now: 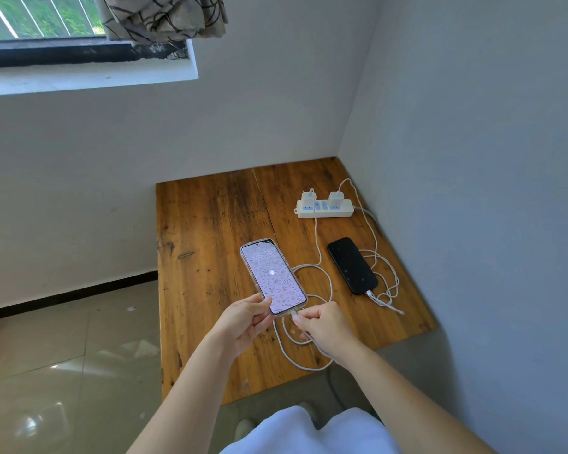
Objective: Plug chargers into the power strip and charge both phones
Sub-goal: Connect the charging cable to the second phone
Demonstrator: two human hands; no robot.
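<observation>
A white power strip (325,212) lies at the back right of the wooden table (210,231). Two white chargers are plugged into it, a left charger (308,200) and a right charger (335,198). A black phone (352,265) lies flat with a white cable in its near end. My left hand (243,319) holds a phone in a clear case (272,276), its screen lit, by its lower corner above the table. My right hand (322,326) pinches the white cable connector (294,313) at that phone's bottom port. Loose white cable (318,267) loops across the table.
The table stands in a room corner, with white walls behind and to the right. A tiled floor (63,355) lies to the left. A window with a patterned curtain (164,18) is high on the back wall. My white clothing and shoes show below the table's near edge.
</observation>
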